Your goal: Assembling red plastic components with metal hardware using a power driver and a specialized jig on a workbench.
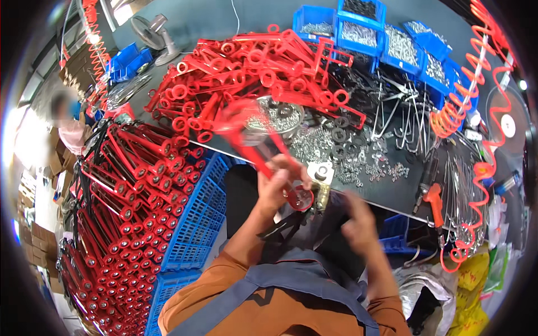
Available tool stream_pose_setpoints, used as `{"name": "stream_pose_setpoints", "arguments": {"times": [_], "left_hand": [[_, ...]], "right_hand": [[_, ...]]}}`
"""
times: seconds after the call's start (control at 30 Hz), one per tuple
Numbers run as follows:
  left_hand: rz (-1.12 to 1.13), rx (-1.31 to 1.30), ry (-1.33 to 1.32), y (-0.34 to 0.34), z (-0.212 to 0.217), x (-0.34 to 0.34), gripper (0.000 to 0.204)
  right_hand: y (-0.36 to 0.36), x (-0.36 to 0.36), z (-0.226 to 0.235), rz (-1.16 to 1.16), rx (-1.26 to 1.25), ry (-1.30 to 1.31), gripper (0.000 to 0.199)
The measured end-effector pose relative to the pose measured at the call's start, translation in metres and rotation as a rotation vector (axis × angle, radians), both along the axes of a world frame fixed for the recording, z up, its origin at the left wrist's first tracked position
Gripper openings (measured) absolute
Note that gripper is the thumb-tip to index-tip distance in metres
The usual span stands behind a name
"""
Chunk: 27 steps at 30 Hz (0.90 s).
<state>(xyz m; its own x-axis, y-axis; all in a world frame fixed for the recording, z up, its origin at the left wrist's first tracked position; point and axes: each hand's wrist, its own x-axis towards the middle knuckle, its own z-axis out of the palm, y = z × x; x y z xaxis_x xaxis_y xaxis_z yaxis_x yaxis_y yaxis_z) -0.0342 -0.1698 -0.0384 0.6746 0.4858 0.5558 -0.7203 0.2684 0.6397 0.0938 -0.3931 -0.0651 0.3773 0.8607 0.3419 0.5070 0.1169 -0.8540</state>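
My left hand (273, 193) is closed round a long red metal frame (253, 147), which stretches up and away over the table edge. The frame's far end is smeared by motion. Its near end, a round red cup with metal inside, sits just under my fingers. Right of that hand, at the table edge, is a small fixture with a pale plate (320, 171) and a brass-coloured block (323, 196). My right hand (358, 224) hangs in front of the table edge, apart from the red frame. It is blurred, so its fingers cannot be made out.
Red frames (246, 64) lie heaped across the table behind a round tin (294, 120) of small hardware. Loose nuts and washers (342, 159) spread to its right. Blue bins (358, 35) stand at the back. An orange-handled power driver (434, 201) lies right. Finished-looking red frames (134, 224) fill blue crates (193, 218) at left.
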Motion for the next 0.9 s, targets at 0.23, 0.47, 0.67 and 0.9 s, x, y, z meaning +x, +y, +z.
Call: {"name": "stream_pose_setpoints", "arguments": {"times": [0.23,0.47,0.67,0.9], "left_hand": [[-0.096,-0.523,-0.208,0.004,0.054,-0.014,0.048],[0.081,-0.127,0.080,0.003,0.062,-0.047,0.032],[0.639,0.587,0.626,0.075,0.161,-0.261,0.029],[1.679,1.469,1.548,0.175,0.151,-0.484,0.048]], "right_hand": [[0.052,-0.048,0.013,-0.035,0.399,-0.382,0.081],[0.085,-0.103,-0.015,0.152,0.329,1.284,0.047],[0.068,-0.081,-0.020,0.207,-0.075,0.690,0.036],[0.099,-0.098,-0.021,0.251,-0.214,0.645,0.024]]}}
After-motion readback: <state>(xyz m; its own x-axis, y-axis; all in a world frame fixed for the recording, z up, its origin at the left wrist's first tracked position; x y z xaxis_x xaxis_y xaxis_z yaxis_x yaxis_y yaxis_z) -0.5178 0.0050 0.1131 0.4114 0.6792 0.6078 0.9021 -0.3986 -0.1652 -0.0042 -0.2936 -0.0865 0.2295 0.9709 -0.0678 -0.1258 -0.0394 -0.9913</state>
